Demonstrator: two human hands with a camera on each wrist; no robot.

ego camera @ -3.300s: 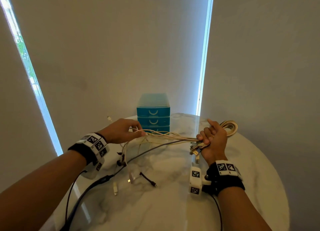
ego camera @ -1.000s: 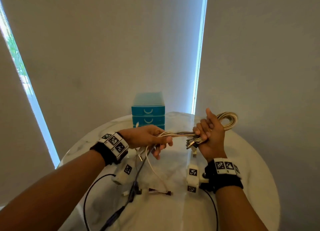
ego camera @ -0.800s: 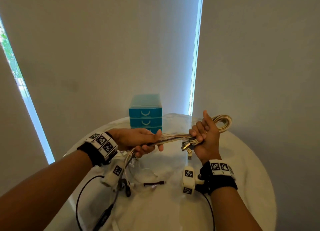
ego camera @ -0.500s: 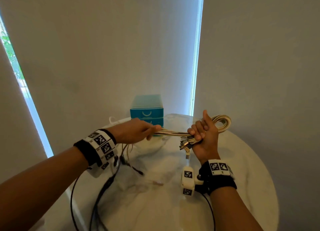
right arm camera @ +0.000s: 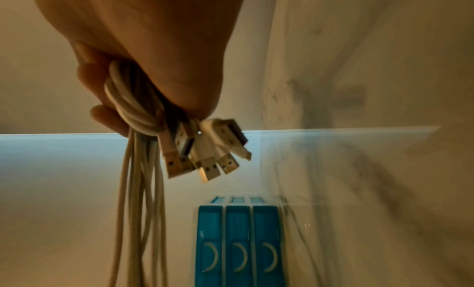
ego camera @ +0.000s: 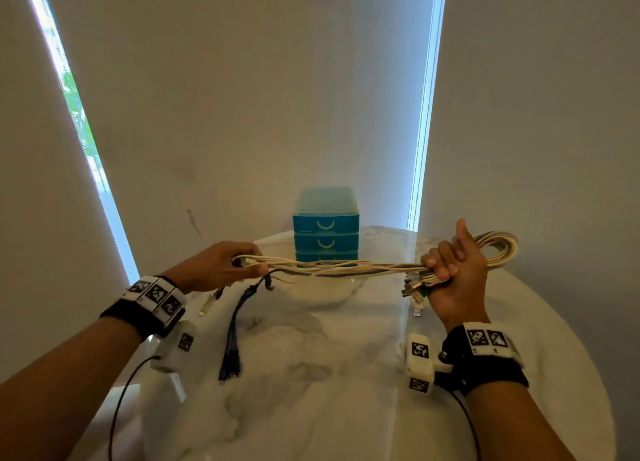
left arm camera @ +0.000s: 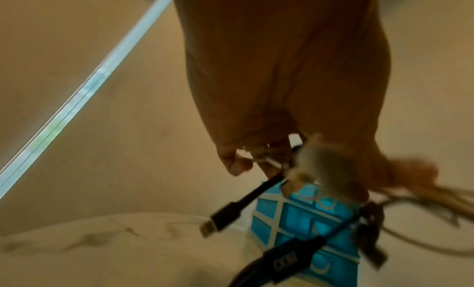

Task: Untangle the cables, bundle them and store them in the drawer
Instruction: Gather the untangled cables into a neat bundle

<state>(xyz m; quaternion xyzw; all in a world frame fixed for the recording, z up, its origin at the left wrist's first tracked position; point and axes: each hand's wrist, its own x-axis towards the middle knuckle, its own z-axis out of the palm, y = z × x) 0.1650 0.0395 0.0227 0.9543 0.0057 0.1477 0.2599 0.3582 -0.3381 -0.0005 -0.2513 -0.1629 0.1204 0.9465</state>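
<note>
A big round marble table (ego camera: 346, 374) fills the near part of the room, with pale blinds (ego camera: 242, 97) on the far side. At the far edge of the table sits a small blue box of drawers (ego camera: 325, 232). All its drawers are closed.

The cables (ego camera: 346, 268) are up in the air, above the table and in front of the drawers. They run in a bunch from one hand to the other.

The right hand (ego camera: 453, 273) is on the right. It makes a tight fist around the cables. A loop of cables (ego camera: 498, 249) sticks out past the fist on the far right. The plugs (right arm camera: 205, 155) poke out from the bottom of the fist.

The left hand (ego camera: 214, 266) is on the left. Its fingers and thumb pinch the other end of the bunch. A dark cable (ego camera: 235, 329) hangs down from this hand to the table. Its black plug (left arm camera: 231, 214) dangles near the fingers.

Both wrists wear black bands (ego camera: 485, 360) with little white camera boxes (ego camera: 419, 362).
</note>
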